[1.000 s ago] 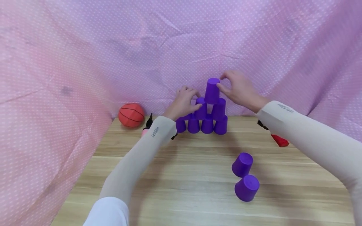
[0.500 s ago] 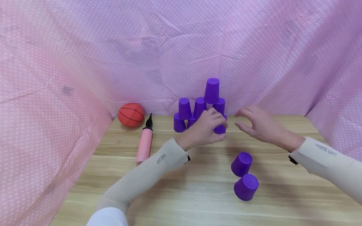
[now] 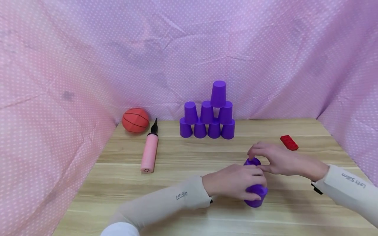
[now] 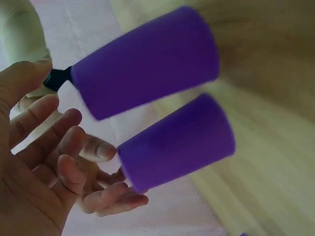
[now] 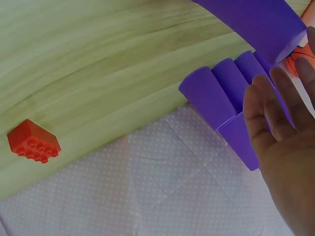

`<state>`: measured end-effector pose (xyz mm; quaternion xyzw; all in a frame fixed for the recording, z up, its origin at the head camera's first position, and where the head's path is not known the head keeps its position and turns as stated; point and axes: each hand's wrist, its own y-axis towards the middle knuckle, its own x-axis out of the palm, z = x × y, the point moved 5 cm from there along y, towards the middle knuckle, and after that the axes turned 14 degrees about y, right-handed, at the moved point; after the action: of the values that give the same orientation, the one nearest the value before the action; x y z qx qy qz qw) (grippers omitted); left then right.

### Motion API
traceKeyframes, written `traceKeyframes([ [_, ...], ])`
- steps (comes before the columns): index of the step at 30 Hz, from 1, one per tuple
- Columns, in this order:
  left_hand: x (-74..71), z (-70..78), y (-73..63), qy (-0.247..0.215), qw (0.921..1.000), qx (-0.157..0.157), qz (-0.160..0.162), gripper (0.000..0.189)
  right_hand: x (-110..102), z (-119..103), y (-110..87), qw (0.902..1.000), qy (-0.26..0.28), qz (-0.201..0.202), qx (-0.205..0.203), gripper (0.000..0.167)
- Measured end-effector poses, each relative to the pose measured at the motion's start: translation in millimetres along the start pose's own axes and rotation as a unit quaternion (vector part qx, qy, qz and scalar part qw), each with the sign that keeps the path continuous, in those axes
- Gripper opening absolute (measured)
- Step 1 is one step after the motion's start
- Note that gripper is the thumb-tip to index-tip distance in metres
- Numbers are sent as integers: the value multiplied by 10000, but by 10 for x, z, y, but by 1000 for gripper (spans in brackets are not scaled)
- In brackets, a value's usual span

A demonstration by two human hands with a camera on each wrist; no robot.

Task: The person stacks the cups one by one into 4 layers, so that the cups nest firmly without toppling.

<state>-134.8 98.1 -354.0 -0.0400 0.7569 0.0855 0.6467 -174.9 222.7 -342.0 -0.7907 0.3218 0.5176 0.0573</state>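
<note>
Two upside-down purple cups stand one behind the other at the table's right front. My left hand hovers over the nearer cup, thumb and fingers spread about its top; the left wrist view shows a gap between them. My right hand reaches to the farther cup, its thumb and fingertips at the edge of the cup's base, partly hidden by my left hand. Whether they touch it is hard to tell. At the back, a pyramid of purple cups has several below, three in the middle row and one on top.
A red toy brick lies right of the pyramid. To the left are a pink hand pump with a black nozzle and a red basketball-patterned ball. A pink dotted cloth hangs behind the wooden table.
Both hands have come away from the pyramid, toward me and to the right, down to the two front cups. The pyramid's top cup stands free, and the pump has come into full view.
</note>
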Motion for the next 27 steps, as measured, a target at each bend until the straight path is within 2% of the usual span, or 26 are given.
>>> traceKeyframes([
  [2,55,27,5,-77,9998,-58,-188,33,26,7,-7,10000,31,-15,-1,33],
  [4,91,34,1,-178,9995,-108,-244,32,42,13,-10,10000,59,-27,17,31],
  [10,133,42,-14,-98,9998,-180,-90,27,59,31,-20,9996,168,-70,237,29],
  [14,149,33,-2,-35,9991,-430,10,25,58,47,-28,9982,341,-143,469,31],
  [19,162,23,4,122,9975,-698,62,22,45,50,-31,9979,346,-177,515,32],
  [27,194,40,-5,22,9978,-655,35,22,37,49,-26,9987,263,-108,430,30],
])
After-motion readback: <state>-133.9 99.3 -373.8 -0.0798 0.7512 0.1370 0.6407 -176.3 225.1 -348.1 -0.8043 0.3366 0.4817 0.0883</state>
